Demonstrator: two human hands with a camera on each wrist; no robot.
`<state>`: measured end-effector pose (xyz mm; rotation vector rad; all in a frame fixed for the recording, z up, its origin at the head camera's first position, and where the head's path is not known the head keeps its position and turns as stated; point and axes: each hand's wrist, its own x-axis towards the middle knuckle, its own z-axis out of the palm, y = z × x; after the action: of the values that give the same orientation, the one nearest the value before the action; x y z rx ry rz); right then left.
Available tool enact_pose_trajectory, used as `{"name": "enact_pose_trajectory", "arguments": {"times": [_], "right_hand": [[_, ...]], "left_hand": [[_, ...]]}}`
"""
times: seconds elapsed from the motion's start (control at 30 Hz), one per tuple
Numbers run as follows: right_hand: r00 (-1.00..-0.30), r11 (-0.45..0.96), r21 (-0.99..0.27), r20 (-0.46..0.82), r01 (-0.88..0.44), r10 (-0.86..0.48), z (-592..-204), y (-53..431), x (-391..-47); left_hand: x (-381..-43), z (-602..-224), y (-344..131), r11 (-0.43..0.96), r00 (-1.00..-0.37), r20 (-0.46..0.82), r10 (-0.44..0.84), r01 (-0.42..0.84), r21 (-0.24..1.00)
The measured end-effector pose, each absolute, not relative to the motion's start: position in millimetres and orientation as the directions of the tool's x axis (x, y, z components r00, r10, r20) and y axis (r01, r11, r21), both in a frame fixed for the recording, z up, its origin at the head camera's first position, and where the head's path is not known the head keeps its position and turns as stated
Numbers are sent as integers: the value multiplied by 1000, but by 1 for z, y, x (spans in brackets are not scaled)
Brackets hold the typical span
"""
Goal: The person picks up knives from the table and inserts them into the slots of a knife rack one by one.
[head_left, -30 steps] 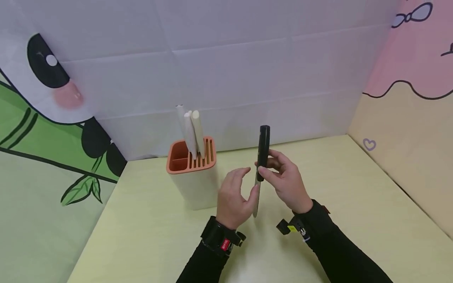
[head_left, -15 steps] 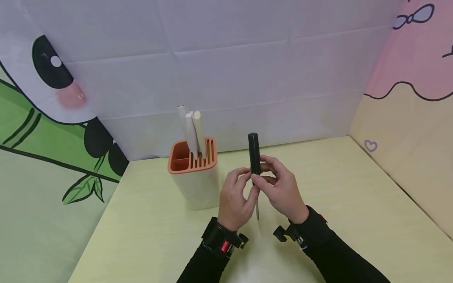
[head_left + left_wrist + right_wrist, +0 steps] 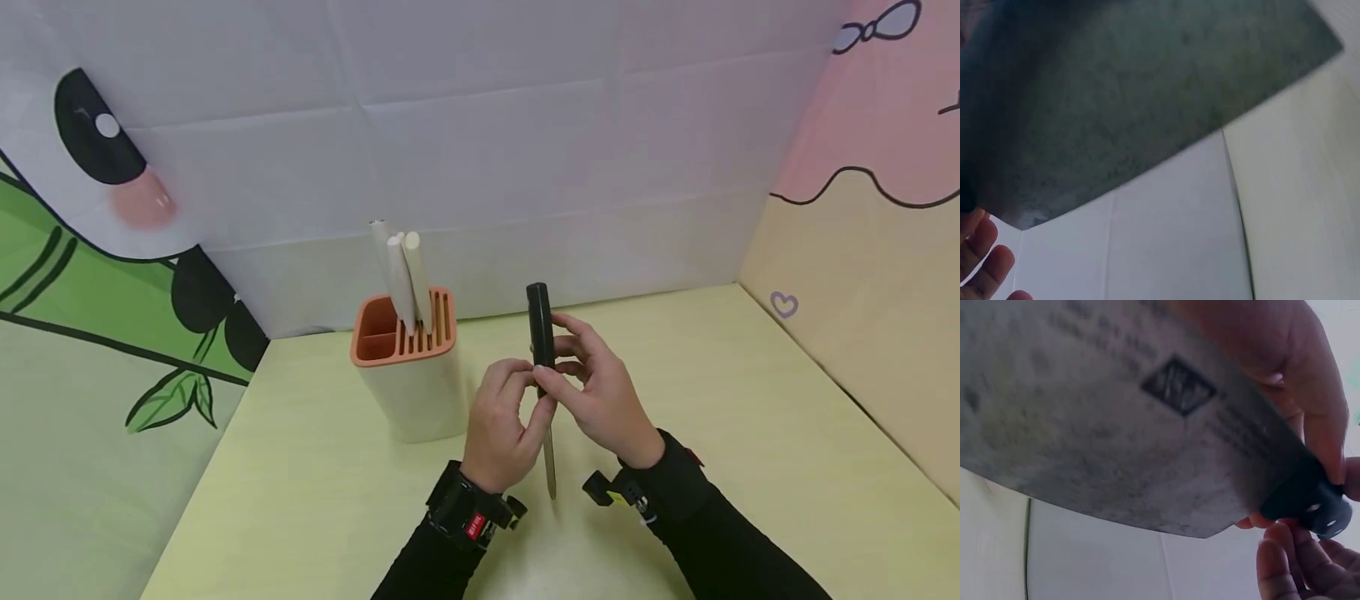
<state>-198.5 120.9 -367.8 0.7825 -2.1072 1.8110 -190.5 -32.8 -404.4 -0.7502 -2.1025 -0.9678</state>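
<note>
A cleaver (image 3: 541, 325) with a black handle and a broad, stained metal blade (image 3: 1104, 444) is held upright in front of me, handle up. My right hand (image 3: 603, 404) grips the lower part of the handle between thumb and fingers. At the point where handle meets blade, my left hand (image 3: 498, 429) pinches with thumb and fingertips. Seen from the head, the blade is edge-on, a thin strip pointing down. The blade (image 3: 1147, 119) fills the upper part of the left wrist view. A dark diamond mark (image 3: 1179, 385) shows on it in the right wrist view.
Left of my hands stands a cream knife block (image 3: 412, 404) with an orange slotted top (image 3: 375, 362). Several white-handled utensils (image 3: 401, 283) stand in it. Pale table (image 3: 750, 417) surrounds it; a printed cloth wall (image 3: 525, 142) rises behind.
The cleaver has shifted slightly left and down and turned edge-on to the head view. My left hand, apart from it a second ago, has closed its fingertips on it.
</note>
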Motion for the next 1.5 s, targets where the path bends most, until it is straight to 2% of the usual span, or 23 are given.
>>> {"name": "enact_pose_trajectory", "arguments": {"times": [0.1,0.33,0.63,0.7,0.8,0.93,1.0,1.13,1.3,1.4,1.5], "right_hand": [[-830,68,-846,500,-529,-248,-364,125,-199],[-835,17,-860,491,-510,-249,-357,132,-199],[-845,77,-850,501,-521,-189,-359,142,-203],[-848,75,-854,496,-516,-185,-359,143,-204],[-861,72,-866,477,-494,-177,-358,145,-204],[-877,69,-880,457,-470,-146,-357,149,-205],[-881,63,-883,453,-464,-135,-356,150,-205],[-887,55,-890,444,-453,-131,-358,149,-204],[-892,65,-891,443,-449,-96,-360,147,-204],[-886,71,-883,461,-464,-53,-361,147,-206],[-875,59,-873,485,-485,-19,-361,149,-207]], "left_hand": [[-190,-403,-32,535,-590,770,242,743,402],[-187,-400,-33,560,-640,711,292,717,416],[-187,-389,-51,611,-633,717,292,700,370],[-186,-386,-63,629,-624,735,265,690,359],[-189,-380,-87,674,-575,790,211,671,309],[-206,-372,-125,782,-480,857,187,601,165],[-215,-371,-143,829,-458,866,198,550,102],[-225,-382,-166,867,-470,843,261,499,10],[-228,-404,-169,868,-497,790,358,489,-86],[-231,-417,-163,885,-496,801,336,458,-88],[-239,-431,-155,903,-455,844,285,424,-77]]}}
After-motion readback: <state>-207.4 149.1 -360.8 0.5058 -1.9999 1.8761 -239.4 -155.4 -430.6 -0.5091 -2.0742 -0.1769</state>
